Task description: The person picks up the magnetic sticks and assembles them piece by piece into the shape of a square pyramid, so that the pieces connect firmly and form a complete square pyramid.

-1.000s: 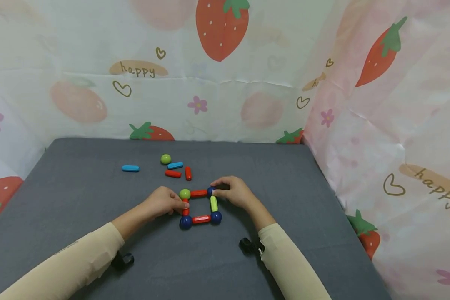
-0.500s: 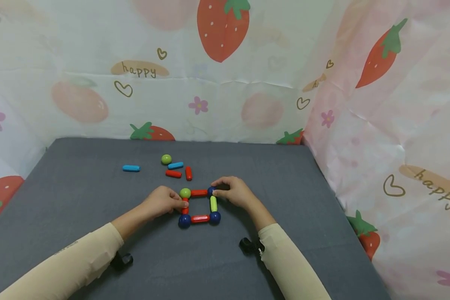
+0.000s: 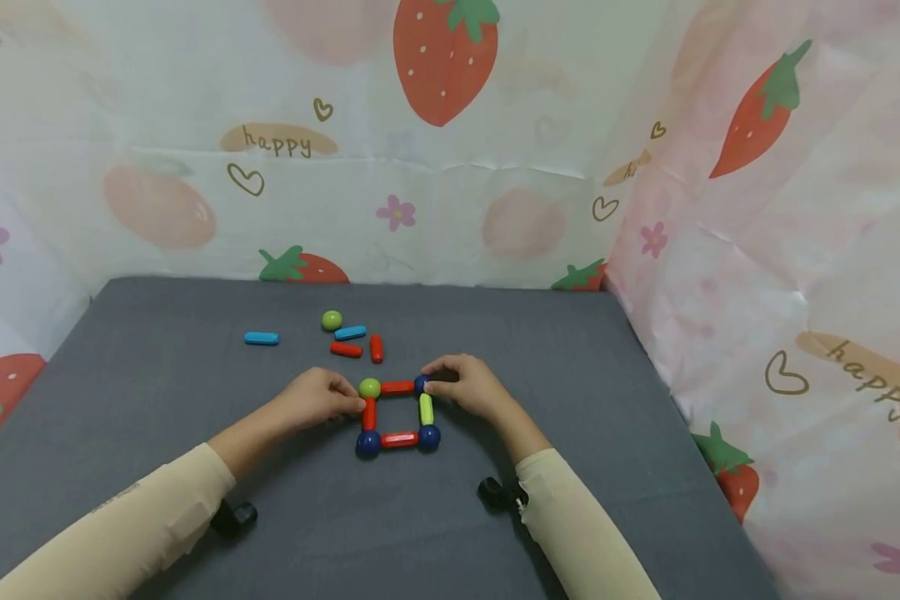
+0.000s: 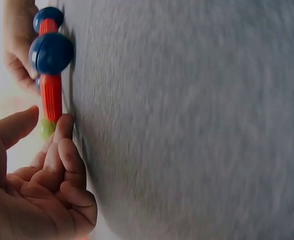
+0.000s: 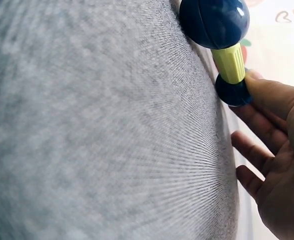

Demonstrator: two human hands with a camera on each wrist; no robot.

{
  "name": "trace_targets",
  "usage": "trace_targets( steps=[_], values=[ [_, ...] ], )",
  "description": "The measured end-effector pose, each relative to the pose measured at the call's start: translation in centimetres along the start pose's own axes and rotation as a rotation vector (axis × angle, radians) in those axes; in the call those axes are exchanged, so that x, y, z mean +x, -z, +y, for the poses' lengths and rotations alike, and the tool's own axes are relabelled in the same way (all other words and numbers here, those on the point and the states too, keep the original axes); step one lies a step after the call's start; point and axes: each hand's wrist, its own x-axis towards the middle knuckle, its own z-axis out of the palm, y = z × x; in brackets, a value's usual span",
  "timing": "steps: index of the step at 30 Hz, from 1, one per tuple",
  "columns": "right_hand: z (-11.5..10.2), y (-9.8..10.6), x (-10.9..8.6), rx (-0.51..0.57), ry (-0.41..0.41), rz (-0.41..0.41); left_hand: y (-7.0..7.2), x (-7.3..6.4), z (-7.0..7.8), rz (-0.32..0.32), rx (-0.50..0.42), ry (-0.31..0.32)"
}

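A square of magnetic rods and balls lies flat on the grey cloth in the head view. Its left red rod [image 3: 370,414] runs from a green ball [image 3: 370,388] to a near-left blue ball [image 3: 368,444]. My left hand [image 3: 318,397] is at that rod's left side, thumb spread away from it in the left wrist view; a fingertip is at the rod's end, contact unclear. My right hand [image 3: 468,385] pinches the far-right blue ball [image 5: 233,91] between thumb and finger. A yellow-green rod [image 5: 229,63] joins it to the near-right blue ball [image 5: 214,22].
Behind the square lie a loose green ball [image 3: 332,320], a blue rod [image 3: 350,332] and two red rods, one red rod [image 3: 377,349] pointing forward. Another blue rod [image 3: 261,338] lies farther left. A strawberry-print curtain [image 3: 450,192] hangs beyond the cloth-covered table [image 3: 540,333].
My left thumb and fingers have let go of the left red rod, and that hand has moved slightly left. The square's near side has shifted slightly left. My right hand keeps its place.
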Motion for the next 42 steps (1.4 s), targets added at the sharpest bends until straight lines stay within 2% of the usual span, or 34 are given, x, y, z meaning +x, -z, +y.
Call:
trace_targets(
  steps=[7,11,16,23,34,42],
  values=[
    [-0.1,0.0,0.0,-0.004,0.007,-0.002,1.9,0.7,-0.8,0.031,0.028,-0.049],
    [-0.1,0.0,0.0,-0.002,0.008,0.001,2.8,1.4,-1.2,0.068,0.057,-0.090],
    [-0.1,0.0,0.0,0.005,0.002,0.000,3.4,2.3,-1.6,0.124,0.116,-0.163],
    [-0.1,0.1,0.0,0.012,-0.005,0.002,3.7,4.2,-1.5,0.205,0.249,-0.223],
    [-0.2,0.0,0.0,0.009,-0.016,0.000,4.0,6.6,-1.8,0.211,0.350,-0.268],
    [-0.1,0.0,0.1,0.010,-0.005,0.001,4.1,7.4,-1.8,0.206,0.399,-0.265]
  ],
)
